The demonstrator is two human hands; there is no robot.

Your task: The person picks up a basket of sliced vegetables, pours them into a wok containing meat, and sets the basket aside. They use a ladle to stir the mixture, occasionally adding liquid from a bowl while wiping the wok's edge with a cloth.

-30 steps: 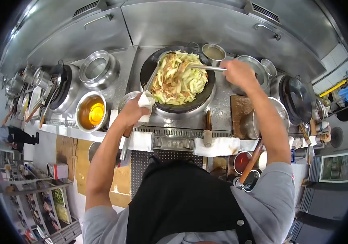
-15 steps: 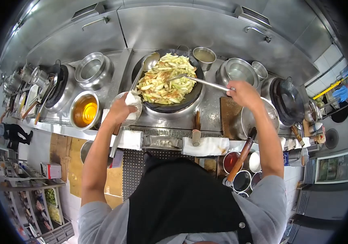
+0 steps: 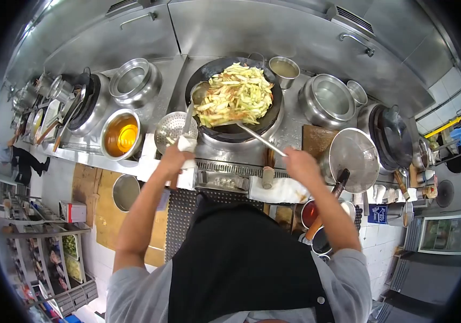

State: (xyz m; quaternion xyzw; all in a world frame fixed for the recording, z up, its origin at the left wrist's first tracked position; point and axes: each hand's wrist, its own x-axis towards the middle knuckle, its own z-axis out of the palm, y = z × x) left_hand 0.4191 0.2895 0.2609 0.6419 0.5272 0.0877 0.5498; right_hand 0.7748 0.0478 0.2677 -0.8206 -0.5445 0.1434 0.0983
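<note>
R hand (image 3: 301, 166): prob. ladle (image 3: 260, 140); L (image 3: 172, 160): cloth (image 3: 186, 143)

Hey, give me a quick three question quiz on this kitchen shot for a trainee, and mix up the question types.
1. True or false: the left hand grips a white cloth near the edge of the wok.
2. What does the right hand hold? A a knife; B a long metal handle reaching into the wok; C nothing.
3. Fill in: the steel bowl left of the strainer holds an amber ____.
Key: 1 true. 2 B. 3 liquid.
</note>
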